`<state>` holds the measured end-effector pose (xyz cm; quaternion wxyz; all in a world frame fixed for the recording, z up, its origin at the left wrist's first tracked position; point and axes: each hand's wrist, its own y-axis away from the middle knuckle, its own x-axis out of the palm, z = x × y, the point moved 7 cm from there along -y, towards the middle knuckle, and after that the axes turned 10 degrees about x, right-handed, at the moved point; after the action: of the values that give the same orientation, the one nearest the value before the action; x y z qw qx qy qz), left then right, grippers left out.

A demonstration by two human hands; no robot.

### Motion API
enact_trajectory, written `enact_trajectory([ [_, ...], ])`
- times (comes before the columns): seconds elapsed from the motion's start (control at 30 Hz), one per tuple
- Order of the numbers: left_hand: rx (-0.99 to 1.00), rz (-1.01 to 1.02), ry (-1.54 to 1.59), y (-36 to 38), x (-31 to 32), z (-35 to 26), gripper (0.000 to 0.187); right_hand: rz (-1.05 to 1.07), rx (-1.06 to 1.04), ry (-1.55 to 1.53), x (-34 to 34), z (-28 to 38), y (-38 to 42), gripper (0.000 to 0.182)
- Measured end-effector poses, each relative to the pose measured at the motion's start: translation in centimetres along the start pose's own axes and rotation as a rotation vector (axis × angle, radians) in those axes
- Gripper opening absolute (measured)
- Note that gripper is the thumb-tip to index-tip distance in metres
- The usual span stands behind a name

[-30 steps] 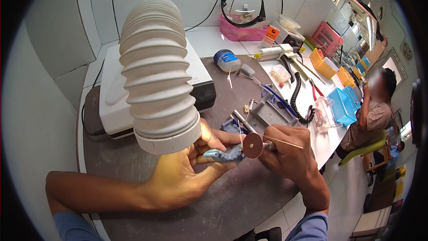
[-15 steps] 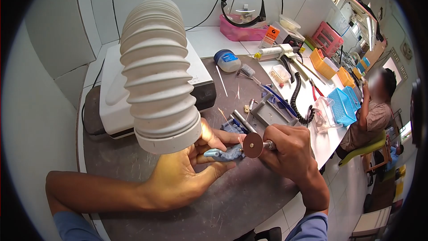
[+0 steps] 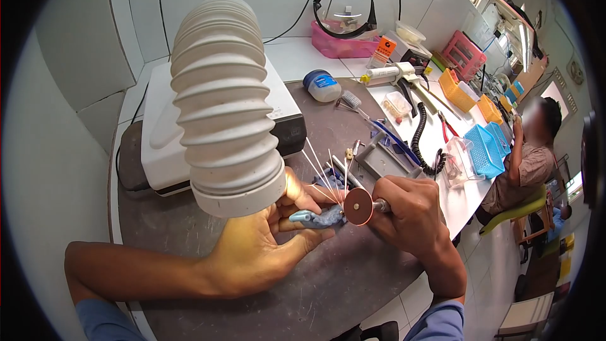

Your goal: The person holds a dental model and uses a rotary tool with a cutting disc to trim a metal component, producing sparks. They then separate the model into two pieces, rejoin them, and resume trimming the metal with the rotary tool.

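My left hand point(image 3: 259, 249) pinches a small lumpy blue-grey piece point(image 3: 328, 217), like a dental casting, between thumb and fingers. A pale blue tube-like end point(image 3: 300, 216) sticks out of it on the left. Wrapped around a rotary handpiece point(image 3: 381, 205), my right hand point(image 3: 407, 215) holds its reddish-brown cutting disc point(image 3: 358, 206) right at the piece's right end. Thin bright sparks point(image 3: 325, 177) fan up and to the left from where they meet. Behind my fingers lie a metal rod point(image 3: 346, 172) and another blue lumpy piece, partly covered.
A ribbed white suction hose point(image 3: 221, 107) hangs over my left hand, before a white machine point(image 3: 278, 98). Beyond are a blue-lidded jar point(image 3: 322, 86), a brush point(image 3: 351, 100), a grey tray point(image 3: 386, 163) and a coiled black cord point(image 3: 420, 139). At right a person point(image 3: 527, 158) sits working.
The sparks have grown into a wider, longer fan going up and left. Both hands, the disc and the held piece stay in nearly the same place.
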<state>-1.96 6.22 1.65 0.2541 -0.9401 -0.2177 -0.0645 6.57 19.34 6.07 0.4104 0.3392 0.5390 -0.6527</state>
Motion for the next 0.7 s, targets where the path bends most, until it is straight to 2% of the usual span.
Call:
enact_trajectory([
  [0.07, -0.047, -0.033, 0.068, 0.02, -0.02, 0.18, 0.027, 0.001, 0.000, 0.007, 0.03, -0.04, 0.03, 0.040],
  [0.6, -0.045, -0.044, 0.081, -0.07, -0.01, -0.05, 0.025, -0.024, 0.007, -0.002, -0.05, -0.10, 0.07, 0.040],
  [0.7, -0.039, 0.034, -0.056, -0.11, 0.20, -0.20, 0.030, -0.029, 0.009, -0.001, -0.05, -0.13, 0.08, 0.040],
])
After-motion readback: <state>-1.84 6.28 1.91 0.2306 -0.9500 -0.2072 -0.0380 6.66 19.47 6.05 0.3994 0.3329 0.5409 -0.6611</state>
